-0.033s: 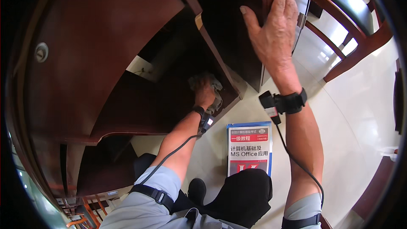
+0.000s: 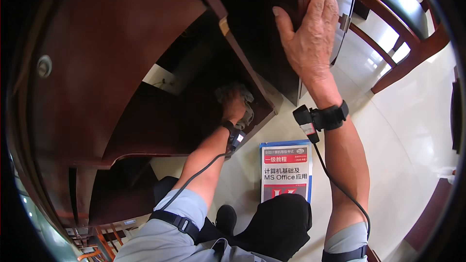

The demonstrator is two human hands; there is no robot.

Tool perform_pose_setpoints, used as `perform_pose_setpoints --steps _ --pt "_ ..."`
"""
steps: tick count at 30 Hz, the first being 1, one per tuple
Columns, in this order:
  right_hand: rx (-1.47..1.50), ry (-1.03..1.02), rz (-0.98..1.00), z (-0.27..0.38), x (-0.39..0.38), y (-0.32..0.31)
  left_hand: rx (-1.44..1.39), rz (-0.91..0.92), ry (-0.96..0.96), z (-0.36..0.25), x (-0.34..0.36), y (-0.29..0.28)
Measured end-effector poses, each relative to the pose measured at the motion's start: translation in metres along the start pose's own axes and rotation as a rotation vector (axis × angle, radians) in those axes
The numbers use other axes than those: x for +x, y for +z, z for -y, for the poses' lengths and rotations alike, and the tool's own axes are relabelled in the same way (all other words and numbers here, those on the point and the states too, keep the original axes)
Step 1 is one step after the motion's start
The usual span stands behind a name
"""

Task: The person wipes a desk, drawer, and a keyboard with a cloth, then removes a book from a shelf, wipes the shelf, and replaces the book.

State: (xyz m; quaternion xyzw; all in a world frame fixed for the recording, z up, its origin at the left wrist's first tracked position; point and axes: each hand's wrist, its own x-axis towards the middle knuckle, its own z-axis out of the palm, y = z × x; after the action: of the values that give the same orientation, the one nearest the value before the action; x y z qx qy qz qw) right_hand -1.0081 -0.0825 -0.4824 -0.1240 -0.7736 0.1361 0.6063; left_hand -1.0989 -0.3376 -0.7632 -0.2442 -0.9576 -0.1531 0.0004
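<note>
My left hand (image 2: 234, 106) reaches into a dark brown wooden cabinet and is closed on a crumpled grey cloth (image 2: 248, 111). The cloth lies against the shelf board (image 2: 165, 126) near its right corner, and my fingertips are partly lost in the shade. Against the edge of an upright dark brown panel (image 2: 272, 34), my right hand (image 2: 313, 41) rests flat, thumb spread from the fingers, holding nothing. Both wrists carry black straps with small cabled devices.
A brown door (image 2: 107, 43) with a round lock (image 2: 44, 66) fills the left. A book (image 2: 285, 170) with a white, red and blue cover lies on the pale tiled floor by my knee. A wooden chair (image 2: 398, 14) with a dark seat stands at upper right.
Very little differs: my right hand and the panel under it appear slightly farther left, as does the door with the lock. My left hand stays on the cloth in the same place.
</note>
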Motion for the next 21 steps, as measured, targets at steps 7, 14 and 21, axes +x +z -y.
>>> perform_pose_setpoints --steps 7,14,21 --pt "0.078 -0.007 -0.130 -0.018 -0.020 0.030 -0.150 0.074 0.171 0.025 0.062 -0.013" --pt "0.015 -0.078 -0.157 -0.037 -0.021 0.041 -0.097 0.178 0.181 0.074 0.107 -0.023" --pt "0.053 -0.164 -0.320 -0.050 -0.022 0.068 0.149 0.245 -0.048 0.160 0.094 -0.053"
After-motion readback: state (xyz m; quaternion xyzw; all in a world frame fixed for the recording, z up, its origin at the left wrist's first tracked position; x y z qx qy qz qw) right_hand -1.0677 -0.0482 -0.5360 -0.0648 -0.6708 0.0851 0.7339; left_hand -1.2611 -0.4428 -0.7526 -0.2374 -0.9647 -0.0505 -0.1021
